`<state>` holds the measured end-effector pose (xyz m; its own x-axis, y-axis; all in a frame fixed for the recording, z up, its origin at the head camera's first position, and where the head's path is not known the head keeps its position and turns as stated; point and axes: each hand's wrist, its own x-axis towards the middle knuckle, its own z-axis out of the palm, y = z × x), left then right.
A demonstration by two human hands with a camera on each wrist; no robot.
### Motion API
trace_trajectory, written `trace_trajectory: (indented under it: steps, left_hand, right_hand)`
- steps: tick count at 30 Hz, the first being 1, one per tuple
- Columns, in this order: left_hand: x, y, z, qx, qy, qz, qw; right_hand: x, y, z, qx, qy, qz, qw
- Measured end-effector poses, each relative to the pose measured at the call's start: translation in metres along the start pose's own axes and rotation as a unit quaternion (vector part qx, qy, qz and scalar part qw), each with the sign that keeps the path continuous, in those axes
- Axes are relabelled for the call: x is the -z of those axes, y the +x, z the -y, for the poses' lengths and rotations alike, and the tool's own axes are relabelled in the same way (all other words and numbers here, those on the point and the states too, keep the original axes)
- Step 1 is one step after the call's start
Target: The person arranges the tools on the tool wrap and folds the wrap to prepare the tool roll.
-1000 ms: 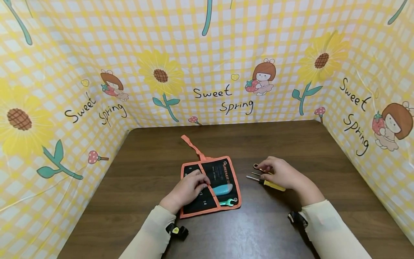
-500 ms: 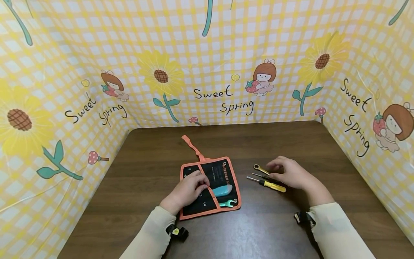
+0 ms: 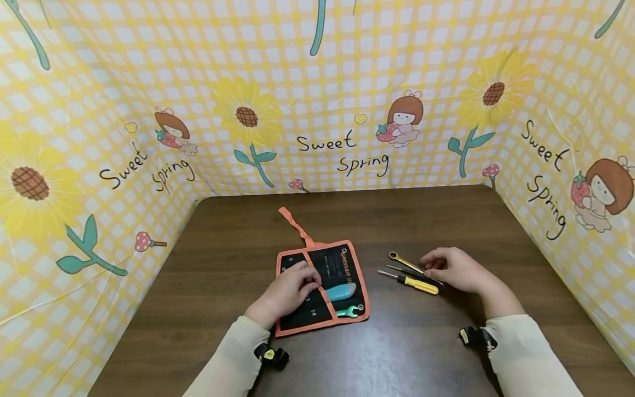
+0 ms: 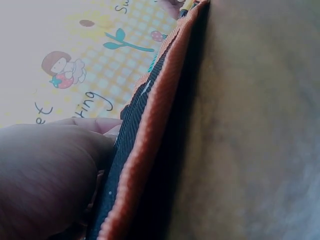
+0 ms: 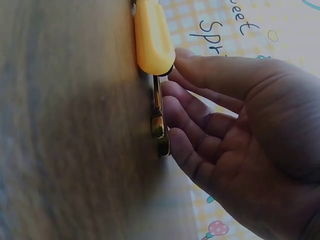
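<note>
My left hand (image 3: 290, 289) pinches the orange pocket edge of a black tool pouch (image 3: 329, 264) lying flat on the table. A turquoise handle (image 3: 341, 291) and a small green wrench (image 3: 350, 311) stick out of its pocket. In the left wrist view, the pouch's orange border (image 4: 150, 115) runs beside the fingers. My right hand (image 3: 456, 269) is at the right end of a gold wrench (image 3: 405, 261), its fingertips right at the metal and its fingers loosely bent. Beside that wrench lie a thin dark-shafted tool (image 3: 397, 268) and a yellow-handled screwdriver (image 3: 419, 284).
The brown wooden table (image 3: 223, 220) is walled on three sides by a yellow checked cloth (image 3: 278, 66). From the pouch's far edge an orange strap (image 3: 296, 223) trails toward the back. Black wrist cameras sit on both sleeves.
My right hand has drawn back to the right along the gold wrench, baring its ring end and the tools beside it. The left hand and pouch stay put.
</note>
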<state>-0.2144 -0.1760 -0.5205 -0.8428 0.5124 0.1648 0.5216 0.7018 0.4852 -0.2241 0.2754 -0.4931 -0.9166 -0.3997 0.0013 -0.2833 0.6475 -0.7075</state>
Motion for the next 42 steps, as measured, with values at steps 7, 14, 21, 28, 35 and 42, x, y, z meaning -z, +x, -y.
trace_trajectory:
  steps: [7, 14, 21, 28, 35, 42]
  left_hand:
    - [0.0000, 0.0002, 0.0012, -0.007, -0.007, -0.006, 0.9999]
    - [-0.0005, 0.0006, 0.0021, -0.006, -0.011, -0.008, 0.9999]
    - [-0.0005, 0.0005, 0.0013, 0.001, -0.012, -0.006, 0.9999]
    - [0.0003, 0.0005, 0.0008, -0.003, -0.011, -0.006, 0.9999]
    - [0.0012, -0.0004, 0.0002, -0.017, -0.013, -0.012, 0.9997]
    - [0.0016, -0.0006, -0.0014, -0.010, -0.010, -0.008, 0.9999]
  right_hand:
    - [-0.0003, -0.0031, -0.0019, -0.010, 0.018, 0.009, 0.9997]
    - [-0.0005, -0.0045, -0.0019, -0.011, 0.027, 0.015, 0.9995]
    - [0.0014, -0.0058, -0.0019, -0.006, -0.012, -0.001, 0.9999]
    - [0.0010, -0.0055, -0.0032, -0.015, -0.004, -0.006, 0.9999]
    - [-0.0013, -0.0057, 0.0004, -0.012, -0.001, -0.009, 0.9999]
    - [-0.0013, -0.0058, 0.0029, -0.017, -0.030, -0.020, 0.9992]
